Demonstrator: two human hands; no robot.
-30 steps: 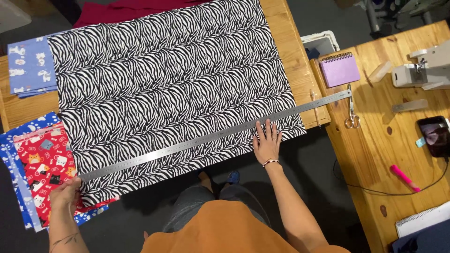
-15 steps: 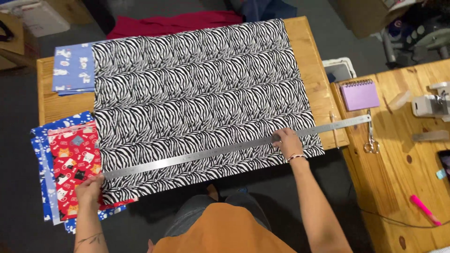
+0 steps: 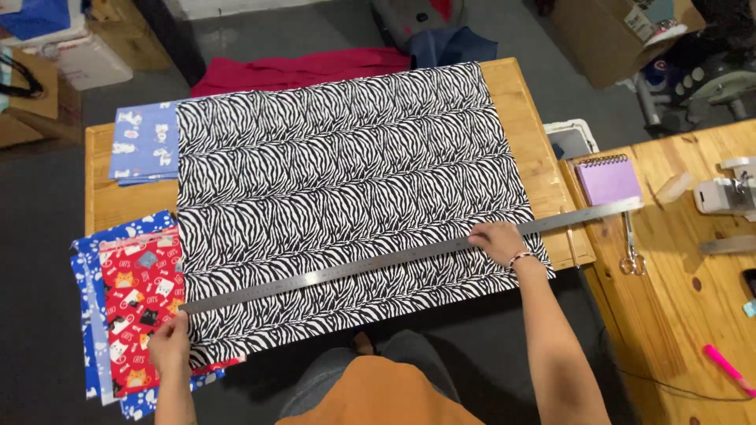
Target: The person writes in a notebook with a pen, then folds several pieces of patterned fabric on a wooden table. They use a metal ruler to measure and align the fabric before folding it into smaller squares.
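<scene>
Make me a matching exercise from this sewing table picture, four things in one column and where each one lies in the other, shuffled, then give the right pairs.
Things
1. metal ruler
2. scissors
3. purple notebook
4. pink marker

Places
A. near the lower right corner of the picture, on the right-hand table
B. slanting across the zebra fabric, under both hands
C. on the right-hand table, just below the ruler's right end
D. on the right-hand table, just above the ruler's right end

Pairs: 1-B, 2-C, 3-D, 4-A
</scene>
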